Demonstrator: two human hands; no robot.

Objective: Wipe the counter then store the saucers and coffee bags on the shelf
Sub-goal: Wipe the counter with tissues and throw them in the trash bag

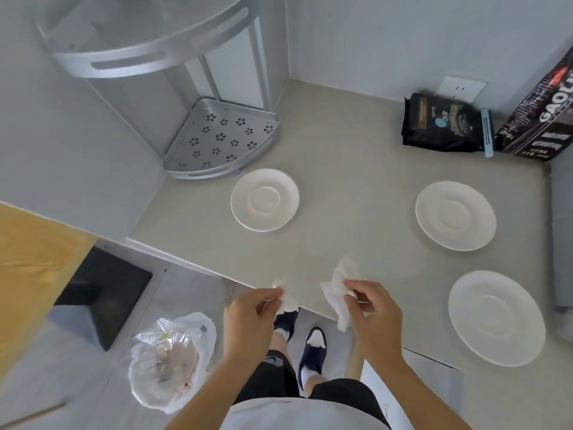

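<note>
Three white saucers lie on the beige counter (356,169): one (264,200) near the shelf, one (455,215) at the right, one (496,318) at the front right. Two dark coffee bags stand at the back right, a small one (443,124) and a tall one (545,110). A metal corner shelf (217,138) stands at the back left, its upper tier (139,51) above. My left hand (251,321) pinches a small piece of white tissue (286,301). My right hand (372,315) holds a larger crumpled white tissue (336,293) over the counter's front edge.
A bin lined with a clear plastic bag (170,361) sits on the floor at the left. A wall socket (459,88) is behind the small bag. A yellow surface (34,268) and a dark object (105,293) lie at the left. My feet (313,346) are below the counter edge.
</note>
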